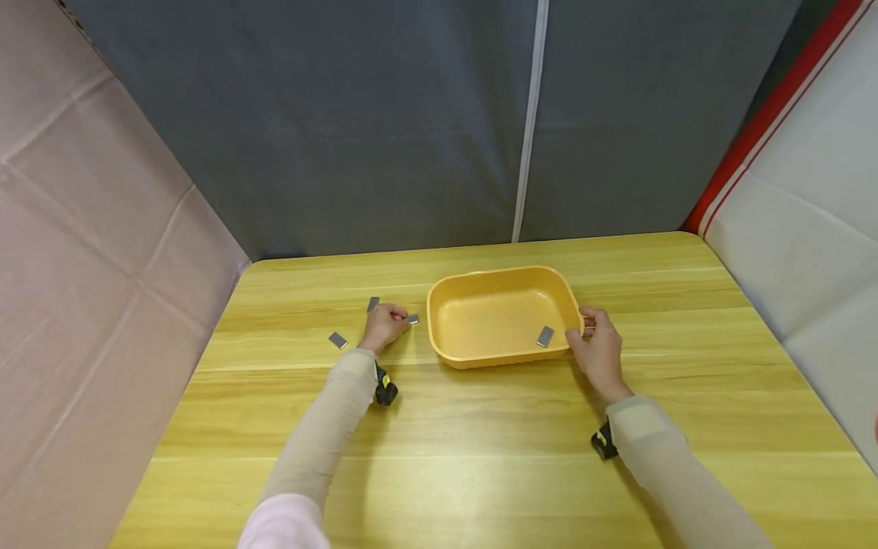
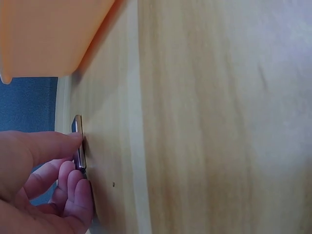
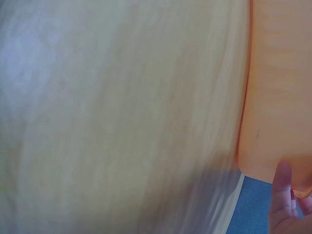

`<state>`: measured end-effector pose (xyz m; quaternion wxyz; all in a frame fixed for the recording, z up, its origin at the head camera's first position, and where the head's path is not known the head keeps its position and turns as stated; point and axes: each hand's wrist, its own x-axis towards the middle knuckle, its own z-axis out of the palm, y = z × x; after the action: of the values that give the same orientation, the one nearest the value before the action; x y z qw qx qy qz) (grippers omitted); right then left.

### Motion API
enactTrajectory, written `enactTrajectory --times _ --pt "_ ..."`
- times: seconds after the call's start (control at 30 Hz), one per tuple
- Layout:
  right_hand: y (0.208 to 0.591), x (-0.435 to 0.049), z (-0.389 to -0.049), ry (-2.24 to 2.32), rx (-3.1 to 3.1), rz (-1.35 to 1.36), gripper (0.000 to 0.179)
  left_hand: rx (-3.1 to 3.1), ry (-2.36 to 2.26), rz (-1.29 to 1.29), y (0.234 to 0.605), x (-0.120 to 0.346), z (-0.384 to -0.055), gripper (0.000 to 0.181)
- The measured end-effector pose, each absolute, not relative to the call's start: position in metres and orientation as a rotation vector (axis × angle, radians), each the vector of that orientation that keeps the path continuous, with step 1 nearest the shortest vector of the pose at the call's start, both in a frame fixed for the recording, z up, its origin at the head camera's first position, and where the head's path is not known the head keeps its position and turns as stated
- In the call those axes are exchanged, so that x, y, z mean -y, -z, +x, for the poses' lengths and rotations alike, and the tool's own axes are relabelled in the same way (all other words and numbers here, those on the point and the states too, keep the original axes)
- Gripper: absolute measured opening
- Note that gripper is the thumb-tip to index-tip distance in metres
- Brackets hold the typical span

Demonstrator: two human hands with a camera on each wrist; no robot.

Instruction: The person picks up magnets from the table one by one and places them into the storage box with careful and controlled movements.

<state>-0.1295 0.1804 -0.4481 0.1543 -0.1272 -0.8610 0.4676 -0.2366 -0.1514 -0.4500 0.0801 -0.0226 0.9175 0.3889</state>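
Observation:
A small flat grey rectangular piece (image 1: 412, 319) is pinched between the thumb and fingers of my left hand (image 1: 384, 326), just left of the yellow plastic basin (image 1: 473, 361). In the left wrist view this thin piece (image 2: 78, 146) stands out past the fingertips, close over the table. My right hand (image 1: 599, 351) grips the basin's right end, thumb at the rim and fingers behind it. One similar grey piece (image 1: 545, 336) lies inside the basin, toward its front right. Two more lie on the table: one (image 1: 373, 303) just behind my left hand, another (image 1: 338, 340) to its left.
The wood-grain table (image 1: 466, 457) runs back to a dark grey curtain (image 1: 384, 137). Pale cloth (image 1: 103, 290) hangs along the left side, and white cloth with a red edge (image 1: 816, 198) along the right. Each wrist wears a small black camera.

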Motion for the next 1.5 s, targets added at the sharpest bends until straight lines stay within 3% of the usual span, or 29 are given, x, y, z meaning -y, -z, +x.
enactTrajectory --times 1.5 --pt "0.450 -0.180 -0.130 -1.342 2.468 -0.373 0.039 -2.809 -1.164 -0.001 0.460 0.155 -0.242 0.015"
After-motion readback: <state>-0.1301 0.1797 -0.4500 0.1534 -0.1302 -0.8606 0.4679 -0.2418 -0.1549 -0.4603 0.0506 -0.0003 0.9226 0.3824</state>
